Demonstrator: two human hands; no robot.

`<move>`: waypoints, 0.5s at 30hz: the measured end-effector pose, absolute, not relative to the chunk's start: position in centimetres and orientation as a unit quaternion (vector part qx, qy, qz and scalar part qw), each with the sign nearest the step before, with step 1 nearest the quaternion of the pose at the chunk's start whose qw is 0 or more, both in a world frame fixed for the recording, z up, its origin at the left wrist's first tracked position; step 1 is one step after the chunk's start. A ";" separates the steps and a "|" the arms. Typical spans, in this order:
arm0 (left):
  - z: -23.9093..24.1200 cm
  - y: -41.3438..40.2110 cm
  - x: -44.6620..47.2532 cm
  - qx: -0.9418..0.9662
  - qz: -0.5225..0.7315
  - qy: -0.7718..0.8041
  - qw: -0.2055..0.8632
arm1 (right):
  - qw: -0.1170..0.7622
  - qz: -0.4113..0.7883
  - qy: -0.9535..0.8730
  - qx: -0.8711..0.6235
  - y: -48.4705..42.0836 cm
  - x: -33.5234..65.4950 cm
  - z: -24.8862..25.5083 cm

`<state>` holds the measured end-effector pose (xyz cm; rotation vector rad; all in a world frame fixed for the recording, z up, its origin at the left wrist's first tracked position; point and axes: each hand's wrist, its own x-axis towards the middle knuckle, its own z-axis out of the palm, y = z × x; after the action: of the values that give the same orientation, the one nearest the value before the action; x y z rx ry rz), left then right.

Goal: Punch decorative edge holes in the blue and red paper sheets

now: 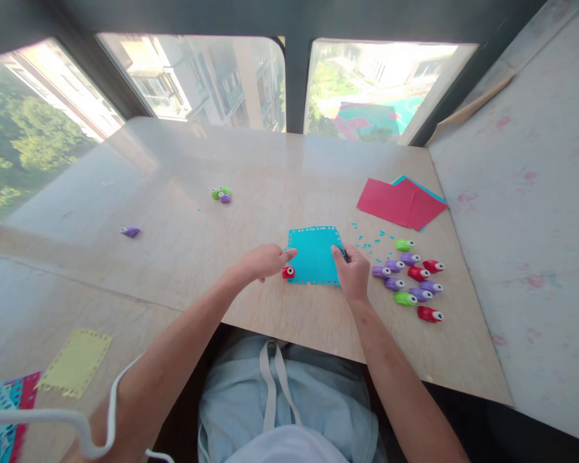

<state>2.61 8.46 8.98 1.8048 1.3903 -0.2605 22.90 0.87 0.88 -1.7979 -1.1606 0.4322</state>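
Observation:
A blue sheet of paper (314,256) with small holes punched along its edges is in front of me. My left hand (265,260) is closed at its left edge, the thumb lying over the paper. My right hand (353,270) pinches the right edge, thumb on top and fingers mostly hidden; something dark shows beside that thumb. At the paper's lower left corner, just below my left fingertips, sits a red craft punch (288,272) with a white eye-like end.
Several purple, red and green punches (408,283) stand at the right, near blue paper scraps (377,241). Behind them lie red sheets (403,202). More punches (222,195) and a purple one (131,231) are farther left. A yellow punched sheet (77,361) and a white cable (84,427) are at lower left.

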 end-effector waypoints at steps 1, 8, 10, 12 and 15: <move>9.3 8.6 2.3 0.723 -0.076 0.557 0.401 | 0.461 0.175 -0.472 -0.731 0.9 22.9 0.9; 8.5 7.0 0.7 0.814 0.030 0.482 0.323 | 0.460 0.181 -0.470 -0.731 0.9 22.8 1.0; 7.3 6.2 0.6 0.832 0.027 0.459 0.311 | 0.460 0.181 -0.471 -0.731 0.9 22.8 1.0; 6.4 5.6 0.5 0.846 0.024 0.438 0.303 | 0.459 0.181 -0.471 -0.731 0.9 22.8 1.0; 5.8 5.0 0.3 0.862 0.023 0.415 0.290 | 0.459 0.182 -0.473 -0.730 0.9 22.8 1.0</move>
<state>0.32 5.04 5.78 2.2987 1.1080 0.0614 22.82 0.90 1.02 -1.7964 -1.1640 0.4488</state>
